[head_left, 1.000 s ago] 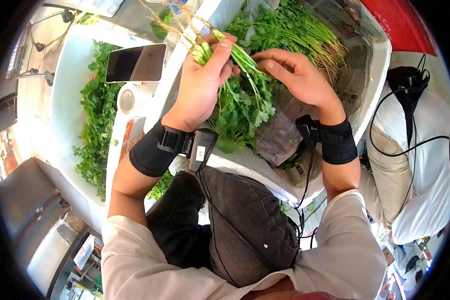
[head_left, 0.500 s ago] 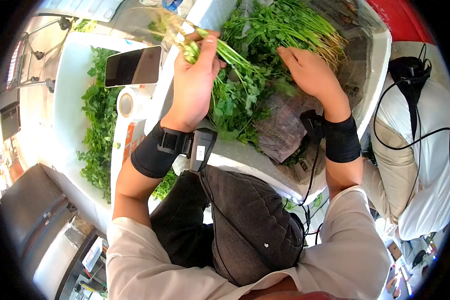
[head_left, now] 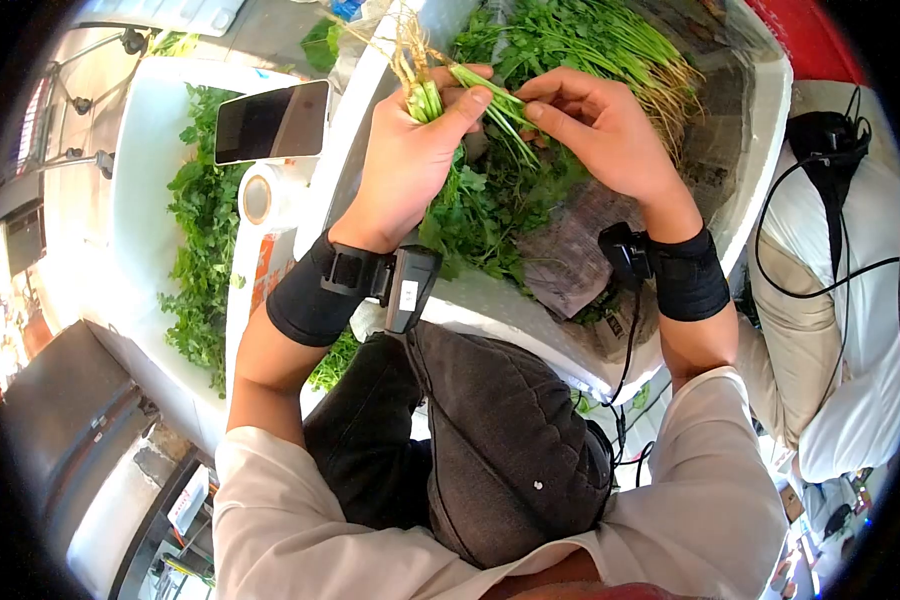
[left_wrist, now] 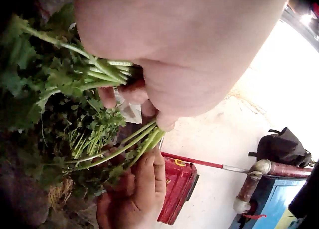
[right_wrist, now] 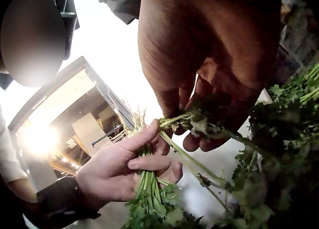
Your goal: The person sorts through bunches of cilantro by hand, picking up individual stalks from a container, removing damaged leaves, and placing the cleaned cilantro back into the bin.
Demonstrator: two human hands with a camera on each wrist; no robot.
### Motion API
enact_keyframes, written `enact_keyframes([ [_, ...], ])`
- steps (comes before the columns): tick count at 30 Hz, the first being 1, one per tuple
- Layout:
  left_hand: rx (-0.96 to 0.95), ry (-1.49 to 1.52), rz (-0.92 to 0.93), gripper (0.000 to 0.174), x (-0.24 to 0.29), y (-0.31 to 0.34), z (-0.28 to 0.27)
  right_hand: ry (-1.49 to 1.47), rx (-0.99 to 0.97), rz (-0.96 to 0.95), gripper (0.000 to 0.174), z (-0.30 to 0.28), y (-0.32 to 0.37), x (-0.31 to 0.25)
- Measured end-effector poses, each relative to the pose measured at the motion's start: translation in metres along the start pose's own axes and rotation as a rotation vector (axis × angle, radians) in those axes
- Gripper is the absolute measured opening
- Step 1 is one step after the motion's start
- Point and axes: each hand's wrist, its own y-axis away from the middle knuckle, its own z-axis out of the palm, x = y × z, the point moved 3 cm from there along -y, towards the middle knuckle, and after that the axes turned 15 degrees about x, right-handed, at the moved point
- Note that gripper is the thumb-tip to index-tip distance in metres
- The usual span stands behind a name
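My left hand (head_left: 407,165) grips a small bunch of coriander (head_left: 425,100) near its root end, pale roots pointing up and away. A few separate stems (head_left: 490,85) stick out between its thumb and forefinger, towards the right. My right hand (head_left: 615,135) pinches these stems with thumb and fingertips, just beside the left hand. In the right wrist view, leafy stems (right_wrist: 192,154) run from the left thumb tip down past the right fingers. Below both hands hang coriander leaves (head_left: 480,215), over the white foam box (head_left: 782,110).
A larger heap of coriander (head_left: 610,50) lies at the box's far side, roots to the right. Crumpled printed paper (head_left: 570,260) lines the box. To the left stand a second white box (head_left: 135,200) with greens, a phone (head_left: 272,122) and a tape roll (head_left: 257,200).
My right hand first drew away to the right, off the stems, then came back left to pinch them. The left hand keeps its grip and has shifted slightly right.
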Motion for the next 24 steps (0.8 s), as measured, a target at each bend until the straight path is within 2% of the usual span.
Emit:
enact_keyframes([
  [6,-0.011,-0.226,0.035,0.025,0.004,0.001,-0.002,0.120,0.036,0.005,0.018,-0.003,0.002,-0.005],
  [10,-0.023,-0.228,0.029,0.025,0.000,0.000,-0.002,0.163,0.035,-0.072,0.018,-0.004,0.001,-0.006],
  [12,-0.030,-0.257,0.113,0.024,-0.002,-0.001,-0.002,0.158,0.032,-0.088,0.018,-0.003,0.001,-0.003],
  [14,-0.025,-0.272,0.122,0.024,-0.002,0.000,-0.002,0.154,0.031,-0.104,0.018,-0.003,0.001,-0.003],
  [16,-0.020,-0.287,0.131,0.024,-0.001,0.000,-0.002,0.099,-0.006,-0.021,0.020,-0.001,0.003,-0.003],
  [19,-0.035,-0.281,0.132,0.024,-0.002,0.000,-0.001,0.003,-0.043,-0.011,0.022,0.002,0.003,-0.001],
  [21,-0.012,-0.301,0.191,0.024,-0.001,0.001,-0.001,0.002,-0.045,0.000,0.023,0.002,0.002,0.001],
  [24,-0.045,-0.299,0.181,0.025,0.004,0.003,-0.001,0.009,-0.033,0.008,0.023,0.003,0.001,0.007],
])
